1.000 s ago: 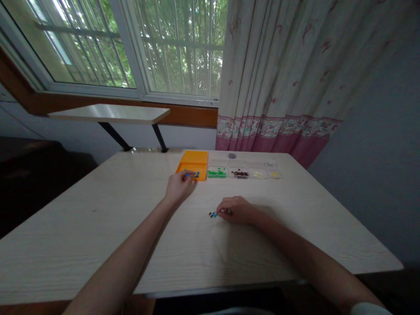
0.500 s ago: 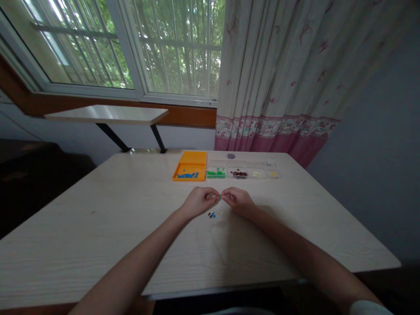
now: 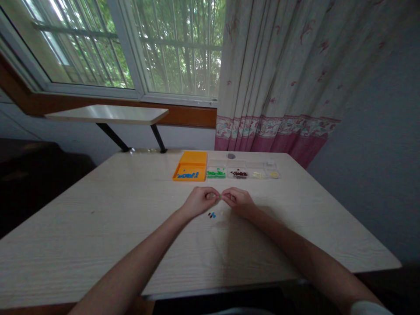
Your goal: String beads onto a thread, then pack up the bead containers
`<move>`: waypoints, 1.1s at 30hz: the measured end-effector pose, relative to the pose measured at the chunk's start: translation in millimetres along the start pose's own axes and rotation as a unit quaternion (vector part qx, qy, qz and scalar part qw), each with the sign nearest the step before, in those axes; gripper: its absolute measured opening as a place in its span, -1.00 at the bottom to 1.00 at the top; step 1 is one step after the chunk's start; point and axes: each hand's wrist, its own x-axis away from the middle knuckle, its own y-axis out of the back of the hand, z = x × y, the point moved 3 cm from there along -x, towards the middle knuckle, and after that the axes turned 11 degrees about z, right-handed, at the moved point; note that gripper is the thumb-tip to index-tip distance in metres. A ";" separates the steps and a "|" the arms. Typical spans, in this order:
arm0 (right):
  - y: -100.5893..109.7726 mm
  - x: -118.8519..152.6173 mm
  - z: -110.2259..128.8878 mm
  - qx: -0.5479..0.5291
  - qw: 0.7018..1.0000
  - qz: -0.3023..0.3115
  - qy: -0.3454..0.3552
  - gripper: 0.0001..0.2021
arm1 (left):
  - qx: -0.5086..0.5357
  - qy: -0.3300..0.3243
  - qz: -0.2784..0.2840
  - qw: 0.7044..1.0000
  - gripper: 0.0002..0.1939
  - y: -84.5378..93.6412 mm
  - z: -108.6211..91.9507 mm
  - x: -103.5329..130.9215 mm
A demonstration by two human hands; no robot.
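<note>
Between the fingertips of my left hand (image 3: 202,199) and my right hand (image 3: 236,199) is a tiny green piece (image 3: 220,196). Both hands are closed in a pinch and meet at it, just above the table; its exact kind is too small to make out. Below them on the tabletop lie a few small dark brown and blue pieces (image 3: 213,215), with a pale yellow piece (image 3: 222,212) a little to their right.
Behind my hands stand an open orange box (image 3: 175,175) with blue pieces and a row of clear boxes holding green pieces (image 3: 215,173), dark brown pieces (image 3: 239,173) and pale yellow pieces (image 3: 257,174). A grey round object (image 3: 231,155) lies near the table's back edge.
</note>
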 end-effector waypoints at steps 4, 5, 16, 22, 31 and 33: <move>2.0 -0.4 -1.0 0.004 1.000 0.002 -0.017 -0.86 | -0.051 -0.021 -0.070 0.996 -0.80 11.2 -2.0 2.6; 2.2 -0.4 -1.4 0.005 1.000 0.021 -0.020 -0.87 | -0.068 -0.029 -0.105 0.992 -0.79 16.5 -3.4 4.0; 4.1 7.3 3.5 -0.006 0.976 0.209 0.055 -0.89 | -0.105 -0.091 -0.326 0.935 -0.79 43.3 -22.5 15.5; 0.9 4.9 0.7 -0.011 0.977 0.210 0.031 -0.90 | -0.107 -0.109 -0.329 0.932 -0.82 42.3 -20.7 15.1; -0.7 3.5 -7.6 -0.046 0.962 0.268 0.010 -0.79 | -0.094 -0.109 -0.316 0.938 -0.83 37.6 -13.9 13.2; -1.1 3.6 -7.1 -0.040 0.965 0.260 0.011 -0.80 | -0.085 -0.091 -0.291 0.949 -0.82 34.2 -9.7 11.4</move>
